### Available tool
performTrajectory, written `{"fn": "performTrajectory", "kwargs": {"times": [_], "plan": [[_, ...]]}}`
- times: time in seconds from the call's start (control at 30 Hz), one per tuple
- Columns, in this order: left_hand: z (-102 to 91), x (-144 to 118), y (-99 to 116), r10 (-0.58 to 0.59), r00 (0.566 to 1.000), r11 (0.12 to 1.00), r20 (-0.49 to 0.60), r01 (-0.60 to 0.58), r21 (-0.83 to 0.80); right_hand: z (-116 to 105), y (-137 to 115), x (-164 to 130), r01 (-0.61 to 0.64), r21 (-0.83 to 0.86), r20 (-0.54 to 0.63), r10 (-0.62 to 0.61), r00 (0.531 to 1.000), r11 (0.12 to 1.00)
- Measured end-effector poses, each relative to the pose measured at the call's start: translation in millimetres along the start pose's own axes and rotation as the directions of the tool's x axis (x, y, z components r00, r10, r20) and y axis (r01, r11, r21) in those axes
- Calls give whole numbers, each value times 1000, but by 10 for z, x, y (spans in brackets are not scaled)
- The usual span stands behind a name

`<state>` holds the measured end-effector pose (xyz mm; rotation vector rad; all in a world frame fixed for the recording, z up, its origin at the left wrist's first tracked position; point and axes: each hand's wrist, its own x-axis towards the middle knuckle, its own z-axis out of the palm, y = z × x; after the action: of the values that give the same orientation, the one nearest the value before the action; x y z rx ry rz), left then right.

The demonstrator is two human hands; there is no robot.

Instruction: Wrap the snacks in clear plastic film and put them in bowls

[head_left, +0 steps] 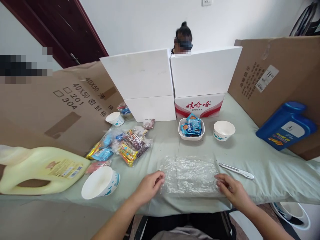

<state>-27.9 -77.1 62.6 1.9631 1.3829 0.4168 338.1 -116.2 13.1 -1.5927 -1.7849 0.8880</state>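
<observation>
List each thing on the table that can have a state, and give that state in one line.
clear plastic bag: flat, pinched at both ends
left hand: grips bag's left edge
right hand: grips bag's right edge
square dish: holds blue packets
round bowl: upright, empty
tipped bowl: on its side
yellow jug: lying down
blue jug: leaning on cardboard

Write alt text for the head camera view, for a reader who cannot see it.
Two bare hands, left hand and right hand, pinch opposite edges of a clear plastic bag lying flat on a green-covered table. A pile of snack packets lies behind.
</observation>
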Motion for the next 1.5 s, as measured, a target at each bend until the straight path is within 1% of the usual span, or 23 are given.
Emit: {"fn": "performTrajectory", "kwargs": {"times": [0.07, 0.13, 0.23, 0.3, 0.4, 0.53, 0.6, 0.7, 0.73, 0.77, 0.83, 0.87, 0.93, 1.03, 1.07, 1.1, 1.17, 1.2, 1.27, 1.3, 1.33, 1.4, 1.5], "plan": [[29, 175, -6, -23, 992, 998, -126, 31, 62, 71, 8, 132, -35, 44, -93, 39, 995, 998], [82, 353, -13, -61, 972, 991, -227, 87, 106, 153, 7, 257, -52, 37, -183, 58, 981, 998], [189, 568, -35, -130, 939, 963, -317, 196, 186, 264, -4, 391, -85, -115, -288, 49, 956, 990], [273, 652, -78, -140, 926, 941, -350, 235, 245, 323, -2, 441, -102, -251, -325, 15, 945, 962], [394, 697, -197, -94, 911, 929, -402, 226, 294, 387, 24, 477, -113, -380, -358, -34, 933, 918], [454, 681, -325, -11, 898, 943, -440, 156, 293, 420, 59, 499, -103, -413, -381, -68, 922, 905], [432, 662, -289, 34, 875, 936, -484, 142, 321, 422, 58, 502, -111, -429, -388, -72, 919, 896], [426, 625, -73, 169, 800, 898, -576, 116, 424, 430, 35, 498, -115, -474, -380, -85, 921, 873], [452, 615, 25, 233, 797, 887, -557, 61, 458, 436, 25, 497, -115, -489, -373, -88, 924, 864], [494, 607, 123, 302, 817, 875, -491, -34, 482, 442, 17, 498, -117, -502, -367, -88, 926, 857], [620, 608, 280, 427, 862, 842, -274, -267, 469, 445, 7, 510, -130, -522, -361, -81, 929, 843], [692, 616, 328, 467, 869, 821, -162, -358, 446, 437, 7, 523, -137, -526, -359, -73, 930, 839], [820, 644, 355, 485, 874, 795, -9, -437, 422, 391, 8, 562, -165, -528, -344, -32, 938, 833], [911, 685, 285, 420, 903, 797, 87, -413, 442, 264, -26, 618, -254, -536, -337, 72, 939, 805], [916, 691, 258, 400, 910, 800, 106, -404, 443, 226, -59, 627, -269, -546, -356, 71, 932, 794], [913, 694, 238, 386, 915, 804, 120, -398, 443, 200, -104, 628, -254, -560, -375, 32, 926, 788], [904, 692, 223, 375, 917, 805, 138, -396, 441, 209, -221, 617, -117, -596, -353, -129, 927, 794], [903, 691, 227, 374, 916, 805, 143, -397, 441, 247, -281, 608, 2, -609, -285, -222, 932, 793], [912, 694, 246, 377, 916, 805, 139, -398, 440, 374, -374, 599, 237, -595, -78, -349, 934, 768], [919, 701, 252, 375, 918, 808, 128, -392, 440, 450, -395, 602, 307, -579, 16, -366, 931, 755], [923, 710, 252, 367, 923, 814, 113, -377, 441, 523, -397, 610, 334, -574, 83, -353, 932, 748], [910, 733, 217, 325, 943, 829, 75, -322, 457, 638, -353, 634, 275, -608, 111, -263, 958, 745], [805, 746, 59, 223, 975, 840, 7, -196, 506, 702, -243, 662, 117, -669, 33, -127, 991, 734]]}}
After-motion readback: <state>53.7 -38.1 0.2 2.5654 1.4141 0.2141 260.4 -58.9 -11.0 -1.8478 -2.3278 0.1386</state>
